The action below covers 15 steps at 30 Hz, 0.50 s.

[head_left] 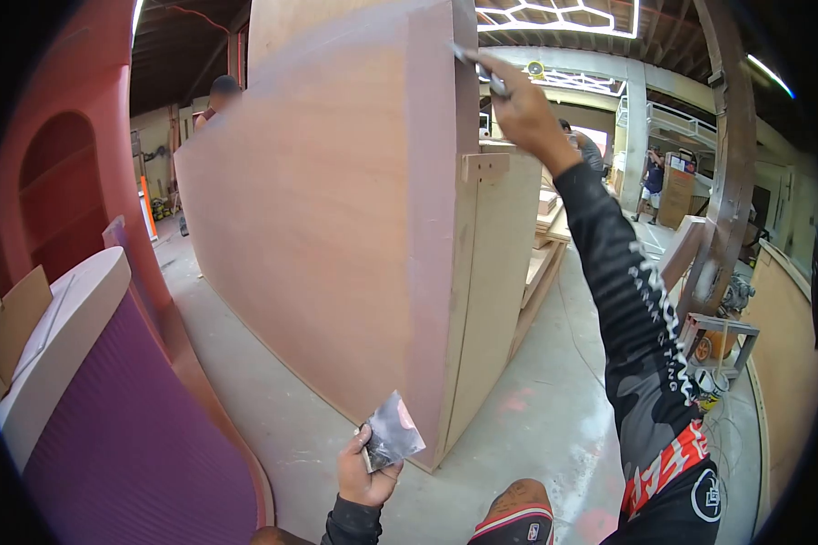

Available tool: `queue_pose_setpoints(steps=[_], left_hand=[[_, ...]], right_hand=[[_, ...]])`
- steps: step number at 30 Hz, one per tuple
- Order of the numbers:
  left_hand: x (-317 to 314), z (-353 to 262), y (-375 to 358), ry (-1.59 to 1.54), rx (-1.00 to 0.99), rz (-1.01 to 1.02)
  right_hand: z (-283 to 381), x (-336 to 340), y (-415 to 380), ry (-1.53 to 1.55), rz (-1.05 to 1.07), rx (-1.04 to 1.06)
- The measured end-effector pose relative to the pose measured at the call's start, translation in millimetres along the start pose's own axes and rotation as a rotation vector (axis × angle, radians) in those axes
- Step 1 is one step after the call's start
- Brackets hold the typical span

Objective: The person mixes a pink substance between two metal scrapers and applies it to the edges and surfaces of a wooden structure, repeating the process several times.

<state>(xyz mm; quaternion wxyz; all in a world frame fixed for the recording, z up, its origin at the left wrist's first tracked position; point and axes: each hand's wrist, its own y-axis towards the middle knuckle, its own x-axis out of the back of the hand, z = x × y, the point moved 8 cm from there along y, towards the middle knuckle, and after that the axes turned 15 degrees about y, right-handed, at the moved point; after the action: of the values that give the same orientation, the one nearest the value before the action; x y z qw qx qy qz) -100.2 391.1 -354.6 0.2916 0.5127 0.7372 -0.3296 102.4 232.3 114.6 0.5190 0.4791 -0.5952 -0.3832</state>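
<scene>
My left hand (362, 474) grips a thin, square metal putty plate (393, 436) low in front of the panel. Pink putty sits along the plate's right edge. Raised high at the upper right, my right hand (521, 107) is closed around a putty knife (494, 82). The knife's blade is at the upper edge of a tall plywood panel (309, 200); whether it touches cannot be made out. A pale pinkish band (432, 236) of filler runs down the panel's right corner, and greyish filler spreads along its top.
A purple ribbed counter (136, 418) with a pale top and a red arched structure (59, 154) stand at left. A wooden post (732, 154), a metal frame (723, 345) and a plywood board (786, 363) are at right. Other people (653, 177) appear in the background.
</scene>
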Motion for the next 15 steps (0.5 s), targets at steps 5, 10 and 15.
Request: queue_pose_setpoints(steps=[5, 10, 15], left_hand=[[-9, -1, 1, 0.003, -0.005, 0.032], [-9, 0, 1, -0.067, 0.008, 0.026], [-36, -5, -4, -0.147, 0.011, 0.161]], right_hand=[[40, -17, -74, -0.030, 0.003, 0.107], [69, 9, -102, -0.051, 0.121, -0.041], [175, -27, -189, 0.195, 0.433, -0.066]])
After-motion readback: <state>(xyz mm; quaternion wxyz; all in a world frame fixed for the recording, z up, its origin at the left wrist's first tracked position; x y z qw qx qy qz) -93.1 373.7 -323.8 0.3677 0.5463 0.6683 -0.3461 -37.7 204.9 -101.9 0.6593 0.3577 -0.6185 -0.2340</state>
